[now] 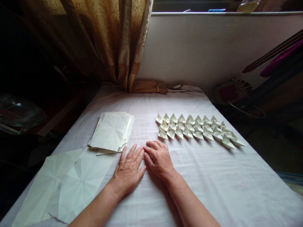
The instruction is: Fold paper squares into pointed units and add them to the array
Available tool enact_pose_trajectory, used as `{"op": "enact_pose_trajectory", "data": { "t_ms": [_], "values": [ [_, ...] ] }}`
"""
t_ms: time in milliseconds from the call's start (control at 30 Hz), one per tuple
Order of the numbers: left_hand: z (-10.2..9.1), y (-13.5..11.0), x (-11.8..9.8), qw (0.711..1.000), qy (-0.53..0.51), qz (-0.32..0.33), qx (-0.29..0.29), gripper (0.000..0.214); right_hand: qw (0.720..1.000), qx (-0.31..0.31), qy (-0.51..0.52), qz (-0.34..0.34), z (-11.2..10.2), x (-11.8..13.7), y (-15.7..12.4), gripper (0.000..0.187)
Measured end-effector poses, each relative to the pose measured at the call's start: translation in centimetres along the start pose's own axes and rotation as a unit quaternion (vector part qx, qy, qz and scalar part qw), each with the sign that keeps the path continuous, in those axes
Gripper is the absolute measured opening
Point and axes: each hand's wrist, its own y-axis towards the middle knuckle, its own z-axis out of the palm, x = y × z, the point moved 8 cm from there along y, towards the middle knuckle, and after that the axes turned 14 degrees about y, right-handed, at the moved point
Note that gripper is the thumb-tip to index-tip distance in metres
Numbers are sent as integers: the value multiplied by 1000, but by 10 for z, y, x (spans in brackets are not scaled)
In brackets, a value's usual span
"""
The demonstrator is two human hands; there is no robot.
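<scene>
Flat on the cloth, fingers stretched out, rests my left hand point(129, 170). My right hand point(159, 159) is beside it, fingers curled together, its fingertips meeting the left fingertips. Whatever lies under them is mostly hidden; only a tiny pale edge shows between the hands. Just beyond my left hand is a stack of creased white paper squares point(111, 130). Past my right hand, several small folded paper boats point(189, 127) stand in close rows. Larger creased paper sheets point(80, 184) spread out to the left of my left forearm.
A pale bedsheet point(213, 183) covers the surface. Gold curtains point(123, 41) hang down to its far edge, beside a light wall point(189, 50). A clear rounded object point(19, 113) stands in the dark at left. A round patterned item point(233, 91) sits beyond the right edge.
</scene>
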Motion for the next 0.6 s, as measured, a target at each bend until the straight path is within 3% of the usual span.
{"op": "enact_pose_trajectory", "data": {
  "t_ms": [267, 600],
  "values": [
    [-2, 2, 0, 1000, -13, 4, 4, 51, 994, 2, -108, 35, -7, -5, -18, 27],
    [-2, 5, 0, 999, -11, 22, 33, 51, 993, -22, -97, 64, -18, -14, -31, 29]
  ]
}}
